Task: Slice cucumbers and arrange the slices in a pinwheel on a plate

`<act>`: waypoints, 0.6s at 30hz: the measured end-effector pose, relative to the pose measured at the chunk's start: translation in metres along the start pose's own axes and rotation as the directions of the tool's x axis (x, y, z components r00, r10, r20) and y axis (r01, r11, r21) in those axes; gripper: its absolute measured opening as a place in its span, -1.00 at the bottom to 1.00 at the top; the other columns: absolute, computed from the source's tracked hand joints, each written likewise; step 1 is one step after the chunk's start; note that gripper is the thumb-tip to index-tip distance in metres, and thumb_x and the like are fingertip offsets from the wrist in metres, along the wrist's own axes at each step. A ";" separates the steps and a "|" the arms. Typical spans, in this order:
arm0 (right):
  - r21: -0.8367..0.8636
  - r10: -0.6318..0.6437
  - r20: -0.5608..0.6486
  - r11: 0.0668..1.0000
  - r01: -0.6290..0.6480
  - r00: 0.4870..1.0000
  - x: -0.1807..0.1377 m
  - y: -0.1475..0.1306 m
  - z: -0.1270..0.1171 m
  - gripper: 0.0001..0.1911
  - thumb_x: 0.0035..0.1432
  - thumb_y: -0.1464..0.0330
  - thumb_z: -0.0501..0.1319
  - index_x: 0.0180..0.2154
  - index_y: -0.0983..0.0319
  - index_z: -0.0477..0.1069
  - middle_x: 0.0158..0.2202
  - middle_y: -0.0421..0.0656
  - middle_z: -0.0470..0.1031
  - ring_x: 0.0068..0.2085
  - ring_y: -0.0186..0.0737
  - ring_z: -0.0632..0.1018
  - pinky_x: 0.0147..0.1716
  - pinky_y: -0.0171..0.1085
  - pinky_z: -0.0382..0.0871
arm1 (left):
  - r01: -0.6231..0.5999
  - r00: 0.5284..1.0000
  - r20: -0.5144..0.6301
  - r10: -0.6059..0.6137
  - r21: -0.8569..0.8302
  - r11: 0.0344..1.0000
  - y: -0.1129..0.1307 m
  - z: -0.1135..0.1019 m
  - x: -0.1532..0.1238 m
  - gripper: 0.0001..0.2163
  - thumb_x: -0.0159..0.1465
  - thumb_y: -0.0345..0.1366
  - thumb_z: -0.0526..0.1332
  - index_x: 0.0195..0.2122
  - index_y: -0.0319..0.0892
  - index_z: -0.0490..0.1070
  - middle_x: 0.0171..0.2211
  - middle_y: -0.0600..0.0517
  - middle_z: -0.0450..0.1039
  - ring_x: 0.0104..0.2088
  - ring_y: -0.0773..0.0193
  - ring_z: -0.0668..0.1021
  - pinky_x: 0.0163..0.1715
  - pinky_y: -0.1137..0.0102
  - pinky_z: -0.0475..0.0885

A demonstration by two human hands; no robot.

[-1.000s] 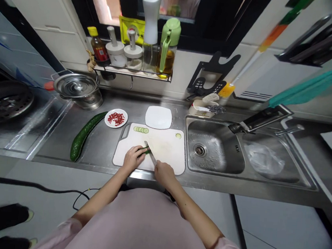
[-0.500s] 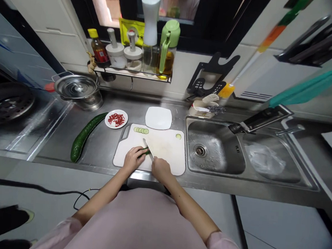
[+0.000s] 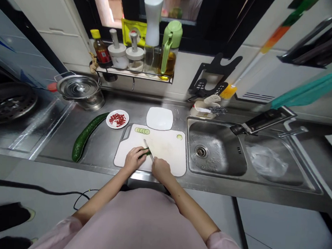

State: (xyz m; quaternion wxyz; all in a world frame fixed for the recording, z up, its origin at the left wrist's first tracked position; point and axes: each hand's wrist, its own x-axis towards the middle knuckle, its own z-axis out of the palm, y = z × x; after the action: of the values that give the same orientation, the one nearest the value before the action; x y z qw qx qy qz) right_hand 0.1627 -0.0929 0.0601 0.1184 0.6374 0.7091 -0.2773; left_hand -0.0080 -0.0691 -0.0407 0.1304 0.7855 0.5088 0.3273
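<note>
On the white cutting board (image 3: 170,148), my left hand (image 3: 134,159) is closed over a dark green piece of cucumber (image 3: 148,152) and mostly covers it. My right hand (image 3: 161,169) grips a knife (image 3: 149,147) by its handle, which the fingers hide. The blade points away from me and slants left, right beside my left fingertips and against the cucumber piece. Several thin cucumber slices (image 3: 142,131) overlap in a row at the board's far left. A single pale green end piece (image 3: 179,137) lies in the far right corner.
Left of the board lie a long whole cucumber (image 3: 88,134) and a small plate (image 3: 108,122) of chopped red bits. A white square plate (image 3: 159,118) touches or nearly touches the board's far edge. The sink (image 3: 217,169) is at the right, a lidded steel pot (image 3: 86,99) at the back left.
The view has shifted slightly, so everything on the counter sits a little further right. Both hands, the knife and the cucumber piece stay nearly in the same place on the board.
</note>
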 end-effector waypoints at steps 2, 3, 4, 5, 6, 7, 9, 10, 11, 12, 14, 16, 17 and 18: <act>0.004 -0.003 -0.003 1.000 0.003 1.000 0.004 -0.001 0.001 -0.67 0.27 0.46 -0.06 -0.04 0.34 0.38 -0.16 0.09 0.55 -0.10 -0.07 0.56 -0.18 -0.23 0.35 | 0.004 1.000 0.002 -0.004 -0.002 1.000 0.000 0.000 0.000 -0.77 0.27 -0.30 0.19 -0.07 -0.04 0.52 -0.09 -0.02 0.48 -0.11 0.23 0.51 -0.09 0.29 0.46; 0.004 -0.007 -0.009 1.000 0.007 1.000 0.006 -0.002 0.001 -0.67 0.27 0.47 -0.07 -0.04 0.34 0.38 -0.17 0.10 0.55 -0.10 -0.06 0.56 -0.19 -0.22 0.35 | 0.007 1.000 0.003 -0.007 -0.001 1.000 0.000 0.000 0.000 -0.77 0.27 -0.30 0.19 -0.07 -0.03 0.51 -0.08 -0.02 0.48 -0.11 0.23 0.51 -0.09 0.29 0.46; 0.003 -0.010 -0.016 1.000 0.010 1.000 0.007 -0.002 0.002 -0.66 0.27 0.47 -0.07 -0.04 0.35 0.38 -0.17 0.10 0.55 -0.10 -0.06 0.56 -0.19 -0.22 0.36 | 0.009 1.000 0.004 -0.009 0.000 1.000 0.000 0.000 0.000 -0.77 0.27 -0.30 0.19 -0.07 -0.03 0.51 -0.08 -0.02 0.48 -0.11 0.23 0.51 -0.09 0.29 0.46; 0.002 -0.012 -0.021 1.000 0.012 1.000 0.009 -0.003 0.003 -0.66 0.26 0.47 -0.07 -0.04 0.35 0.38 -0.17 0.10 0.55 -0.10 -0.06 0.56 -0.19 -0.22 0.36 | 0.011 1.000 0.005 -0.011 0.002 1.000 0.000 0.000 0.000 -0.77 0.26 -0.30 0.19 -0.07 -0.03 0.51 -0.08 -0.02 0.48 -0.11 0.23 0.51 -0.09 0.29 0.46; 0.001 -0.011 -0.021 1.000 0.011 1.000 0.010 -0.003 0.003 -0.66 0.26 0.48 -0.07 -0.04 0.34 0.38 -0.16 0.09 0.55 -0.10 -0.07 0.56 -0.19 -0.22 0.36 | 0.011 1.000 0.006 -0.011 0.003 1.000 0.001 0.000 0.000 -0.77 0.26 -0.29 0.20 -0.07 -0.03 0.51 -0.08 -0.02 0.48 -0.11 0.23 0.51 -0.08 0.29 0.46; 0.000 -0.009 -0.019 1.000 0.009 1.000 0.011 -0.004 0.003 -0.66 0.26 0.47 -0.07 -0.04 0.34 0.38 -0.16 0.09 0.55 -0.10 -0.08 0.56 -0.18 -0.23 0.36 | 0.011 1.000 0.006 -0.011 0.003 1.000 0.001 0.000 0.000 -0.77 0.26 -0.30 0.20 -0.07 -0.04 0.51 -0.08 -0.02 0.48 -0.11 0.23 0.51 -0.08 0.29 0.45; -0.001 -0.006 -0.010 1.000 0.006 1.000 0.014 -0.005 0.003 -0.66 0.26 0.47 -0.06 -0.03 0.33 0.37 -0.14 0.08 0.55 -0.09 -0.11 0.56 -0.17 -0.25 0.35 | 0.013 1.000 0.007 -0.013 0.001 1.000 0.001 0.000 0.000 -0.77 0.26 -0.29 0.20 -0.08 -0.04 0.52 -0.08 -0.01 0.48 -0.11 0.23 0.51 -0.07 0.29 0.45; 0.000 -0.002 -0.003 1.000 0.002 1.000 0.015 -0.006 0.002 -0.66 0.26 0.46 -0.06 -0.02 0.33 0.37 -0.14 0.08 0.55 -0.08 -0.12 0.56 -0.17 -0.26 0.35 | 0.014 1.000 0.008 -0.014 0.000 1.000 0.002 -0.001 0.000 -0.77 0.26 -0.29 0.20 -0.08 -0.04 0.52 -0.08 -0.01 0.49 -0.11 0.24 0.51 -0.07 0.29 0.45; 0.000 0.002 0.001 1.000 -0.002 1.000 0.016 -0.007 0.002 -0.66 0.26 0.46 -0.05 -0.02 0.33 0.36 -0.13 0.07 0.55 -0.08 -0.13 0.56 -0.17 -0.27 0.35 | 0.015 1.000 0.009 -0.015 0.000 1.000 0.002 -0.001 0.000 -0.78 0.26 -0.30 0.20 -0.08 -0.03 0.52 -0.08 -0.01 0.49 -0.10 0.24 0.51 -0.06 0.29 0.45; 0.001 0.006 0.003 1.000 -0.006 1.000 0.017 -0.007 0.002 -0.66 0.25 0.46 -0.05 -0.02 0.33 0.36 -0.13 0.07 0.54 -0.08 -0.12 0.55 -0.17 -0.27 0.35 | 0.016 1.000 0.009 -0.016 0.000 1.000 0.002 -0.001 0.000 -0.78 0.26 -0.30 0.20 -0.08 -0.03 0.52 -0.08 0.00 0.49 -0.10 0.24 0.51 -0.06 0.29 0.45; 0.004 0.006 0.001 1.000 -0.006 1.000 0.019 -0.008 0.003 -0.66 0.25 0.47 -0.05 -0.01 0.33 0.36 -0.13 0.06 0.54 -0.08 -0.11 0.56 -0.17 -0.27 0.36 | 0.019 1.000 0.011 -0.019 0.000 1.000 0.003 -0.002 0.000 -0.78 0.26 -0.30 0.19 -0.08 -0.03 0.52 -0.08 0.00 0.49 -0.09 0.24 0.51 -0.05 0.30 0.44; 0.006 -0.001 -0.014 1.000 0.001 1.000 0.020 -0.006 0.007 -0.66 0.25 0.47 -0.06 -0.02 0.33 0.36 -0.13 0.06 0.55 -0.08 -0.11 0.56 -0.18 -0.27 0.36 | 0.022 1.000 0.016 -0.022 -0.002 1.000 0.003 -0.002 0.000 -0.78 0.27 -0.29 0.19 -0.08 -0.02 0.52 -0.08 0.00 0.49 -0.09 0.24 0.51 -0.05 0.30 0.44; 0.007 -0.003 -0.021 1.000 0.003 1.000 0.020 -0.005 0.009 -0.67 0.25 0.47 -0.05 -0.02 0.33 0.36 -0.14 0.06 0.55 -0.09 -0.11 0.56 -0.18 -0.27 0.36 | 0.025 1.000 0.018 -0.025 -0.004 1.000 0.003 -0.002 0.001 -0.78 0.27 -0.29 0.18 -0.08 -0.02 0.52 -0.09 0.00 0.49 -0.09 0.24 0.51 -0.05 0.31 0.44; 0.007 -0.003 -0.028 1.000 0.004 1.000 0.019 -0.004 0.011 -0.67 0.26 0.47 -0.05 -0.03 0.33 0.37 -0.15 0.07 0.55 -0.10 -0.11 0.57 -0.19 -0.26 0.36 | 0.030 0.999 0.020 -0.029 -0.006 1.000 0.003 -0.002 0.001 -0.78 0.27 -0.28 0.18 -0.08 -0.02 0.52 -0.09 0.00 0.49 -0.09 0.24 0.51 -0.05 0.31 0.44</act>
State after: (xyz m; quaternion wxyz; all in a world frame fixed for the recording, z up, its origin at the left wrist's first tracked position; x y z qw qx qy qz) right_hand 0.1540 -0.0831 0.0420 0.1057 0.6404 0.7108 -0.2710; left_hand -0.0073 -0.0702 -0.0371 0.1428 0.7807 0.5179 0.3192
